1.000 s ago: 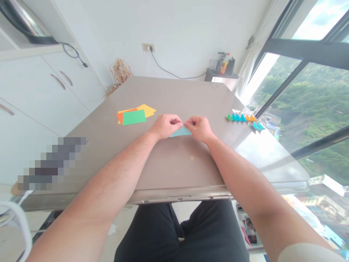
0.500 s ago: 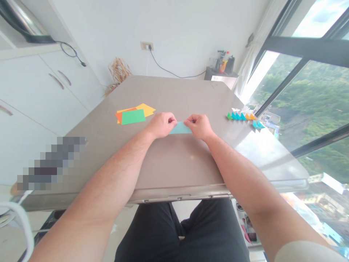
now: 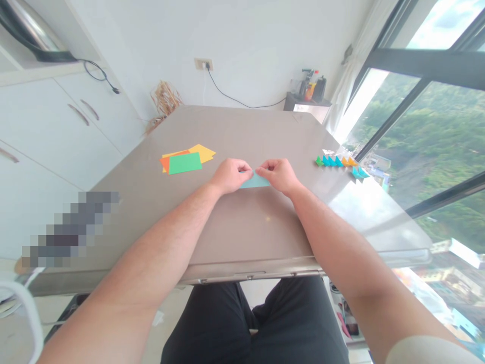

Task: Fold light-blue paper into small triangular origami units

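Note:
A light-blue sheet of paper (image 3: 256, 182) lies low over the table in front of me, a narrow strip with its ends partly hidden by my hands. My left hand (image 3: 232, 175) pinches its upper edge from the left, thumb against fingertips. From the right, my right hand (image 3: 279, 176) pinches the same edge, and the two sets of fingertips are only a small gap apart. To the left rests a loose pile of coloured paper, a green sheet (image 3: 185, 163) on top of orange and yellow ones (image 3: 204, 151).
Small folded paper shapes in green, blue and orange (image 3: 337, 161) stand in a row at the table's right side, with blue ones (image 3: 359, 173) nearer me. The brown table (image 3: 242, 227) reaches toward a wall. A window (image 3: 435, 116) borders the right.
My left hand has slid right along the paper's upper edge, bringing its fingertips closer to those of my right hand. The right hand has barely moved.

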Tool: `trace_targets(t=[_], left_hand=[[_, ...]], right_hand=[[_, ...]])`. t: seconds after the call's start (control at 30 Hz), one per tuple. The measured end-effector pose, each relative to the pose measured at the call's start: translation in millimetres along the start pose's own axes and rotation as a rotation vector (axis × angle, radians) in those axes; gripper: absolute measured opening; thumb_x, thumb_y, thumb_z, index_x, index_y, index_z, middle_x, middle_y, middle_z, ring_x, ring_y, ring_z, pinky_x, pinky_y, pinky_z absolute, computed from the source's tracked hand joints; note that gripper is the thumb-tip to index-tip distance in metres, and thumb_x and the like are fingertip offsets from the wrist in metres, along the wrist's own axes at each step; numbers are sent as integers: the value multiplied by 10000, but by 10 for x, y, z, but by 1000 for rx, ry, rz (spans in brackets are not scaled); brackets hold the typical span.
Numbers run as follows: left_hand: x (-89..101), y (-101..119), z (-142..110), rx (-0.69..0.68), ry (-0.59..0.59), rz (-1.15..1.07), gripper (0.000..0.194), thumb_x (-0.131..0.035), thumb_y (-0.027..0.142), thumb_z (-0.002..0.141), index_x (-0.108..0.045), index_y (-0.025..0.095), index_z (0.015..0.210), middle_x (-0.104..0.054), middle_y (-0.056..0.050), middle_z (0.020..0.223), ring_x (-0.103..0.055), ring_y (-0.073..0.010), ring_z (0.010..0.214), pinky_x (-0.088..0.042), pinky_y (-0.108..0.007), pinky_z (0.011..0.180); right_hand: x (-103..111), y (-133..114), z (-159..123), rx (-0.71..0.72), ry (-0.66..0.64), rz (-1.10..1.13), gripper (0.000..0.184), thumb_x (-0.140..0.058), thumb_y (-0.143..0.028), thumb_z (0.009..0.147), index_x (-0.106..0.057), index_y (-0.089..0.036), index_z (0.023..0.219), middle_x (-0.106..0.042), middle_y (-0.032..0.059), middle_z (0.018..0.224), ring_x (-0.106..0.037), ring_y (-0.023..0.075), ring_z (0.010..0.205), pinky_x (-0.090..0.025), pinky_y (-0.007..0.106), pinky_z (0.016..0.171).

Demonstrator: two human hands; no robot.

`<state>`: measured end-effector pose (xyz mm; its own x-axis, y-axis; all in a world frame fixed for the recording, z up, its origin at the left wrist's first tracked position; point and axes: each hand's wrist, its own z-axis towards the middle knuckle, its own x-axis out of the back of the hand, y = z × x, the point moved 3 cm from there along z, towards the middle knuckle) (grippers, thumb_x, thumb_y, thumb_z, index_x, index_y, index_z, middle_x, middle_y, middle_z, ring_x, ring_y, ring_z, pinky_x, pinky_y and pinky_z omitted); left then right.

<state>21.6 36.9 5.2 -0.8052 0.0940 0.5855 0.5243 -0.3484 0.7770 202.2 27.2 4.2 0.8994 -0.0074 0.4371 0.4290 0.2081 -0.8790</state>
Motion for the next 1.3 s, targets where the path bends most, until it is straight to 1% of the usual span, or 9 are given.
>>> trace_targets(t=[0.13, 0.27, 0.37, 0.5, 0.87, 0.97, 1.07, 1.17, 1.3], left_hand=[[-23, -58, -2, 99, 77, -105, 241, -699, 418, 738, -724, 179, 718, -660, -16, 647, -540, -138, 583, -391, -270, 550], [-5, -129, 7, 157, 59, -251, 194, -723, 375, 694, -726, 182, 712, -649, -5, 656, -555, -140, 621, -408, -271, 581], [-17, -132, 7, 172, 2, -259, 136, -700, 317, 677, -716, 182, 672, -617, 9, 629, -540, -134, 625, -395, -270, 586], [-11, -122, 7, 191, 32, -270, 144, -691, 320, 671, -710, 178, 659, -583, 15, 603, -514, -130, 614, -375, -270, 575], [2, -128, 18, 203, 36, -362, 145, -689, 323, 655, -695, 179, 644, -555, 16, 580, -481, -121, 575, -356, -264, 542], [11, -116, 5, 194, 38, -340, 142, -679, 320, 658, -690, 180, 635, -549, 18, 569, -469, -118, 563, -349, -260, 535], [9, -95, -14, 170, 15, -291, 155, -682, 334, 679, -706, 181, 664, -575, 15, 591, -495, -125, 580, -364, -258, 542], [1, -72, -29, 148, -16, -279, 175, -688, 351, 699, -708, 178, 679, -588, 14, 606, -512, -127, 594, -378, -257, 554], [-2, -59, -36, 131, -28, -290, 176, -690, 349, 709, -706, 175, 688, -586, 17, 610, -510, -122, 600, -383, -256, 565]], right_hand=[[-28, 34, 14, 14, 6, 123, 317, -750, -400, 688, -742, -180, 917, -615, -18, 705, -513, 125, 633, -435, 274, 595], [-57, 70, 30, 33, -11, 143, 176, -685, -304, 720, -720, -178, 839, -653, -2, 707, -556, 131, 621, -475, 280, 590], [-70, 59, 20, 68, -25, 139, 202, -667, -299, 746, -754, -183, 887, -672, -3, 714, -565, 130, 618, -482, 277, 586], [-63, 31, -9, 100, -43, 167, 241, -677, -315, 757, -794, -193, 928, -685, -5, 723, -549, 117, 603, -485, 276, 595], [-84, 37, -21, 104, -152, 294, 252, -706, -264, 690, -815, -213, 911, -737, 11, 836, -643, 151, 748, -562, 300, 713], [-81, 13, -45, 89, -198, 362, 202, -691, -328, 757, -802, -206, 872, -713, 13, 799, -648, 168, 776, -571, 308, 718], [-64, 9, -55, 74, -169, 365, 252, -687, -428, 817, -767, -189, 801, -675, 14, 734, -631, 164, 738, -555, 299, 680], [-64, 28, -48, 39, -163, 366, 222, -759, -399, 760, -736, -191, 831, -683, 10, 772, -637, 161, 740, -556, 298, 676], [-84, 50, -46, -57, -243, 418, 252, -782, -364, 717, -704, -196, 889, -682, 16, 836, -662, 179, 804, -591, 319, 689]])
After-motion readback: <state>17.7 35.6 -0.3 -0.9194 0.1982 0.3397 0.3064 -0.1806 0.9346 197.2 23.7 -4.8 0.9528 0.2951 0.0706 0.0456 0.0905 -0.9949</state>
